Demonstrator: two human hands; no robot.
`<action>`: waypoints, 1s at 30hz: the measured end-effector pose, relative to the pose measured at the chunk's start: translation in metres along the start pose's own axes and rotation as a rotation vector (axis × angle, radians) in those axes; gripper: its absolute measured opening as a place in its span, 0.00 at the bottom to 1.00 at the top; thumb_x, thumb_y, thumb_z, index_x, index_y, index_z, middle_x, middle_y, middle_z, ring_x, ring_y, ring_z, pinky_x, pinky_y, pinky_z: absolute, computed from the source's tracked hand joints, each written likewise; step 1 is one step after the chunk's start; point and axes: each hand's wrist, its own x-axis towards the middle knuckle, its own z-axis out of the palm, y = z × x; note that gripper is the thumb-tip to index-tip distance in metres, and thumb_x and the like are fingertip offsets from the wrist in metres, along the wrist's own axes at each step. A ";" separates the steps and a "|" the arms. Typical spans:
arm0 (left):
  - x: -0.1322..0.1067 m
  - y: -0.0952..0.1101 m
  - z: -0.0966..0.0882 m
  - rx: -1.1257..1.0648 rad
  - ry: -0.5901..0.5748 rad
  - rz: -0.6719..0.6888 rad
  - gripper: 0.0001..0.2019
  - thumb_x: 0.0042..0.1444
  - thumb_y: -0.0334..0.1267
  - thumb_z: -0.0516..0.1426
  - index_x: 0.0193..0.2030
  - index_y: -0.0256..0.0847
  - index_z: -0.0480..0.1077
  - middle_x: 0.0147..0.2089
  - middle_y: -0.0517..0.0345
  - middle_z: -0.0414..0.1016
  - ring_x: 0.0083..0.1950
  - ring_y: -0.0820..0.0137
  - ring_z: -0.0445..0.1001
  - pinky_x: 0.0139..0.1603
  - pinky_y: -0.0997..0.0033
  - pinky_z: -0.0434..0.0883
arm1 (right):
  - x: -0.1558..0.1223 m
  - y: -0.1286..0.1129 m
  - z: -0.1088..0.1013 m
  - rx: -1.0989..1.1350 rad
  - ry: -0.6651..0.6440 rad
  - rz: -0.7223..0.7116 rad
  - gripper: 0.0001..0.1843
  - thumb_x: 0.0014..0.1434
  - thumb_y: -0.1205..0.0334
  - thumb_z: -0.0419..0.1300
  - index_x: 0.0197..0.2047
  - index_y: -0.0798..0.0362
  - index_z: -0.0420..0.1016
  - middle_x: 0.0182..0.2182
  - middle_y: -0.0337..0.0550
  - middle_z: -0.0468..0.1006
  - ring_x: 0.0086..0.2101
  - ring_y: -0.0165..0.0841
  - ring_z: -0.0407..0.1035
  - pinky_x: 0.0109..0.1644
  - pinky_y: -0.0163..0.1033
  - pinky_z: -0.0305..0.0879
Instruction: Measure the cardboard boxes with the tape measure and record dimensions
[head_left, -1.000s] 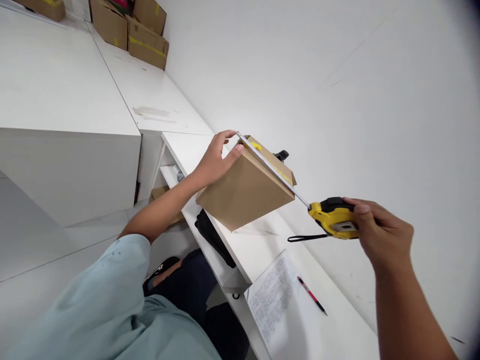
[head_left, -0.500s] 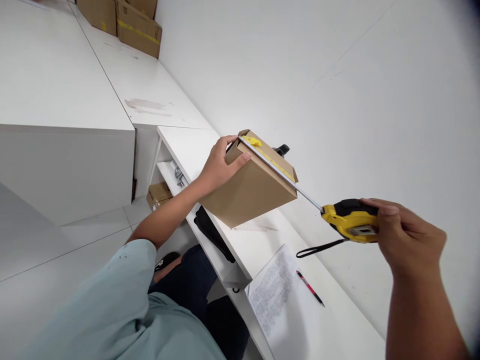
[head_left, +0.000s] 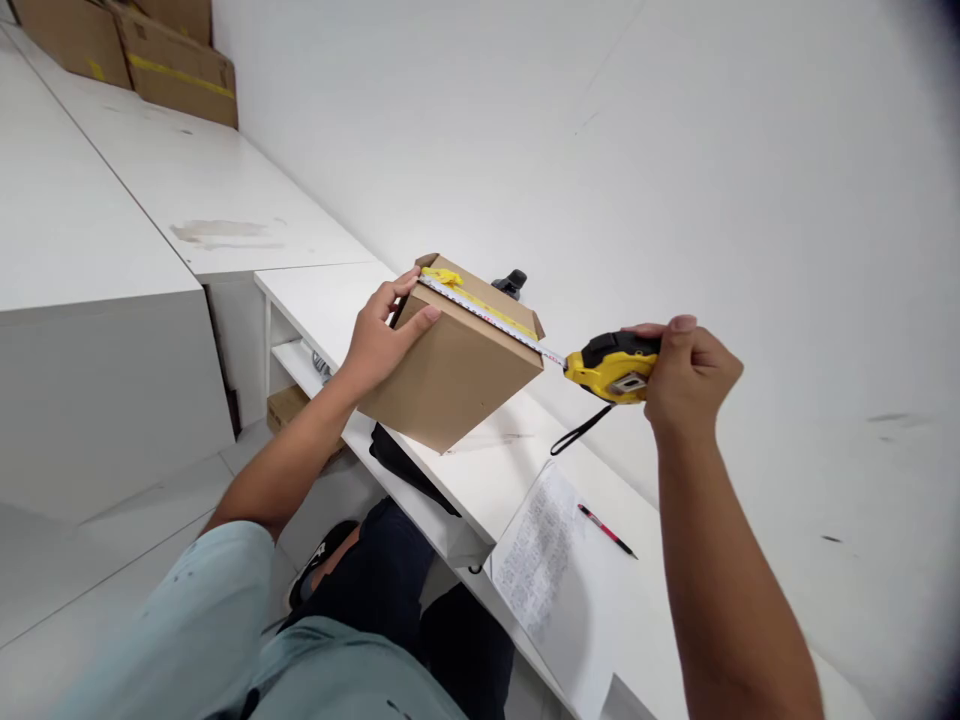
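A brown cardboard box (head_left: 457, 370) stands tilted on the white shelf top. My left hand (head_left: 382, 335) grips its far left corner, thumb on the near face and fingers at the top edge. Along the box's top edge lies the pulled-out blade (head_left: 487, 315) of a tape measure, its end by my left fingertips. Right of the box, in the air, my right hand (head_left: 690, 375) is closed around the yellow and black tape measure case (head_left: 611, 367). A black wrist strap (head_left: 581, 430) hangs from the case. Yellow tape (head_left: 442, 276) sticks to the box top.
Written paper sheets (head_left: 547, 570) and a red and black pen (head_left: 607, 531) lie on the shelf top to the right. Behind the box is a dark object (head_left: 511, 283), partly hidden. Cardboard boxes (head_left: 180, 70) stand far left against the white wall (head_left: 525, 130).
My right hand has brought the tape measure case closer to the box, and less blade shows between them. The blade's printed face now shows. The whole view has shifted.
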 end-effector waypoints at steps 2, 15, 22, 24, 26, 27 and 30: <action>0.001 -0.003 -0.001 -0.008 -0.003 -0.020 0.29 0.59 0.70 0.65 0.57 0.53 0.75 0.74 0.53 0.73 0.76 0.54 0.69 0.73 0.51 0.71 | 0.001 -0.004 0.002 -0.003 -0.030 -0.023 0.28 0.65 0.33 0.64 0.29 0.51 0.81 0.30 0.46 0.83 0.33 0.40 0.81 0.41 0.48 0.79; 0.000 -0.007 0.008 -0.097 -0.015 -0.045 0.34 0.58 0.74 0.62 0.57 0.49 0.75 0.75 0.48 0.72 0.78 0.53 0.68 0.72 0.49 0.74 | 0.013 -0.003 0.005 0.095 -0.045 0.151 0.28 0.58 0.31 0.69 0.26 0.48 0.78 0.28 0.45 0.83 0.27 0.43 0.79 0.29 0.49 0.79; -0.005 -0.005 0.024 -0.074 -0.069 -0.022 0.35 0.60 0.73 0.62 0.63 0.50 0.75 0.80 0.48 0.64 0.81 0.50 0.62 0.75 0.45 0.71 | 0.014 -0.017 0.024 0.023 -0.130 -0.026 0.31 0.63 0.30 0.65 0.30 0.52 0.79 0.28 0.43 0.82 0.31 0.36 0.80 0.35 0.42 0.79; -0.007 -0.006 0.024 -0.039 -0.066 -0.027 0.35 0.61 0.72 0.62 0.65 0.51 0.75 0.82 0.49 0.61 0.82 0.49 0.60 0.74 0.45 0.72 | 0.014 -0.022 0.027 -0.001 -0.144 -0.062 0.31 0.64 0.29 0.64 0.30 0.51 0.79 0.28 0.42 0.82 0.31 0.36 0.80 0.35 0.42 0.79; -0.009 -0.008 0.024 -0.011 -0.051 -0.029 0.36 0.61 0.72 0.61 0.66 0.52 0.74 0.83 0.49 0.58 0.83 0.48 0.57 0.73 0.44 0.73 | 0.013 -0.024 0.027 -0.029 -0.145 -0.075 0.31 0.65 0.29 0.62 0.30 0.51 0.79 0.28 0.43 0.82 0.30 0.35 0.80 0.35 0.41 0.78; -0.009 -0.009 0.024 0.003 -0.047 -0.027 0.36 0.62 0.73 0.61 0.67 0.52 0.74 0.83 0.48 0.58 0.83 0.48 0.57 0.73 0.43 0.72 | 0.013 -0.024 0.027 -0.044 -0.137 -0.079 0.32 0.65 0.29 0.62 0.30 0.51 0.79 0.27 0.43 0.82 0.30 0.35 0.79 0.34 0.40 0.77; -0.009 -0.013 0.026 0.065 -0.039 -0.008 0.35 0.64 0.73 0.58 0.68 0.55 0.73 0.81 0.49 0.61 0.82 0.50 0.58 0.76 0.41 0.67 | 0.012 -0.024 0.023 -0.082 -0.113 -0.094 0.32 0.65 0.29 0.62 0.30 0.51 0.80 0.27 0.42 0.82 0.29 0.34 0.78 0.33 0.40 0.76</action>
